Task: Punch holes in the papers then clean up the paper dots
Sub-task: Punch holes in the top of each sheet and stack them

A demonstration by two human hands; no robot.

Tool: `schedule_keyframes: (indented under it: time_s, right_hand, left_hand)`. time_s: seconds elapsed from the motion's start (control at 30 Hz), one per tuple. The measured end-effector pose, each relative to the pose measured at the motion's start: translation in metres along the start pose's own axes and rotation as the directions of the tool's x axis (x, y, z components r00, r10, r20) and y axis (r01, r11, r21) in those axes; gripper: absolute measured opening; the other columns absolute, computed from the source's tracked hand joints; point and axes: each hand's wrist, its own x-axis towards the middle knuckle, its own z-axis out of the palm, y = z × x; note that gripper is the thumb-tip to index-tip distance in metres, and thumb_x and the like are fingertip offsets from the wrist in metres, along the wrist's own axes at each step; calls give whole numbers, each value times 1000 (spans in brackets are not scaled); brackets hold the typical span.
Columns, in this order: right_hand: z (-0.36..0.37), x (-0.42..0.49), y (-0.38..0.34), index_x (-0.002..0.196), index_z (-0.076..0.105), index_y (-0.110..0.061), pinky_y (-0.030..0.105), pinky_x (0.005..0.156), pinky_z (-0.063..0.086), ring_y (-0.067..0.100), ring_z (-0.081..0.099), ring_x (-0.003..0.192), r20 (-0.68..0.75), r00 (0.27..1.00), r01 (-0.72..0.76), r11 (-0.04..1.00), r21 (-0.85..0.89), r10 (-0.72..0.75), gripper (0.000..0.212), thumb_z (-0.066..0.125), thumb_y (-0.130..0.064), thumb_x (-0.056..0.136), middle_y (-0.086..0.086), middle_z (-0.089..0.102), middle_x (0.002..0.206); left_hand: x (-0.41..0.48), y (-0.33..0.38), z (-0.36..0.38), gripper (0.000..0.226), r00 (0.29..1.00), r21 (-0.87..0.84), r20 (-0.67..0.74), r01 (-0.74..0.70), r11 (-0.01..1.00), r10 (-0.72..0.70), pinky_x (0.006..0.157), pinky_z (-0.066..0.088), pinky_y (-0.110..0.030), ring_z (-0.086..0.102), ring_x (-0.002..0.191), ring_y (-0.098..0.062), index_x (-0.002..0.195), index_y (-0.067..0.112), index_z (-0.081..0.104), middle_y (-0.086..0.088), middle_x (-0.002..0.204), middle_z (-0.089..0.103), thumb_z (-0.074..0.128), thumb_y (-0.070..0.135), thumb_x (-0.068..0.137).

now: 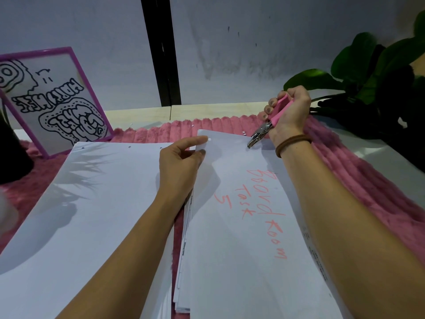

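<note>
**Punching the far edge squarely**

My right hand [291, 113] had its fingers clamped round the pink hole punch [262, 132], whose nose was at the far edge of the top sheet [241, 226], right of the desk's middle. My left hand [181, 162] pinched the sheet's far-left corner. I judged that flat paper and a full squeeze mattered. Paper dots [244, 133] lay on the mat [345, 169].

Two hands [181, 164] [291, 116], one hole punch [264, 129], two paper stacks [92, 203] [241, 249], one frame [57, 100], one plant [368, 72].

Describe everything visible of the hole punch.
The hole punch is a plier-type hand tool with pink handles and a shiny metal head. The right hand grips the handles, squeezed close together. It slants down and leftward, its head over the far edge of the sheet with red writing.
</note>
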Motion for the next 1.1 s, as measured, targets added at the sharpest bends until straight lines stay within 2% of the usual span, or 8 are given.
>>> schedule_keyframes:
  time_s: [0.1, 0.17, 0.27, 0.37, 0.5, 0.57, 0.87, 1.1]
  right_hand:
    - [0, -1, -1, 68, 42, -15, 21, 48, 32, 17, 36, 44, -26, 999, 19, 1000, 0, -19, 18, 41, -17, 86, 2, 41, 55]
    - [1, -2, -2, 68, 41, -15, 21, 47, 32, 17, 35, 44, -42, 999, 24, 1000, 9, -24, 18, 41, -15, 86, 3, 41, 55]
    - [-1, -6, -5, 68, 44, -13, 21, 49, 33, 17, 39, 45, -44, 999, -17, 994, 107, 22, 18, 43, -18, 85, 4, 43, 57]
    - [-7, -14, -6, 72, 51, -10, 21, 47, 40, 16, 45, 44, -55, 996, -60, 968, 244, 76, 25, 44, -25, 90, 5, 48, 58]
    - [-15, -19, -9, 71, 52, -8, 25, 53, 44, 18, 46, 47, 23, 992, -123, 951, 285, 121, 29, 44, -27, 91, 7, 48, 60]
    - [-15, -19, -14, 71, 52, -8, 26, 56, 43, 20, 47, 49, 98, 985, -158, 963, 219, 139, 30, 42, -27, 91, 8, 49, 61]
    - [-35, -11, -34, 77, 51, -8, 24, 51, 41, 18, 46, 50, 11, 1000, 2, 996, 86, -3, 22, 41, -23, 89, 6, 49, 61]
    - [-48, -4, -40, 72, 47, -11, 22, 48, 34, 19, 42, 45, -81, 996, 53, 989, 137, -42, 20, 41, -22, 87, 6, 45, 59]
  left_hand:
    - [-1, 1, 0, 28, 1000, 8, 13, -2, 1000, 2, 54, 43, -11, 50, 50, -1, 107, 16, 74, 2, 77, 70, 62, -1, 88]
    - [-2, 3, 1, 29, 1000, 31, 18, -11, 999, 11, 57, 49, -13, 55, 57, -3, 109, 18, 73, 6, 82, 71, 65, 2, 87]
    - [-4, 7, 1, 33, 999, 49, 22, -27, 998, 26, 73, 52, -12, 60, 71, 7, 112, 20, 71, 20, 99, 68, 70, 4, 83]
    - [-5, 8, 1, 35, 999, 84, 21, -45, 995, 43, 91, 47, -16, 58, 82, 20, 113, 22, 71, 17, 111, 67, 71, 5, 82]
    - [-6, 7, 2, 35, 999, 92, 15, -34, 995, 33, 77, 49, -10, 57, 67, 1, 108, 25, 72, 26, 74, 65, 71, 3, 81]
    - [-7, 8, 2, 35, 999, 86, 16, -40, 995, 39, 69, 47, -4, 50, 58, 3, 105, 26, 72, 30, 59, 61, 70, 2, 81]
    - [-8, 10, 1, 35, 998, 59, 55, -33, 998, 30, 72, 56, -18, 62, 62, 11, 111, 19, 68, 35, 66, 64, 70, -1, 82]
    - [-7, 7, 1, 35, 997, 48, 60, -44, 998, 42, 65, 55, -14, 62, 60, 12, 112, 18, 67, 33, 62, 63, 70, -1, 83]
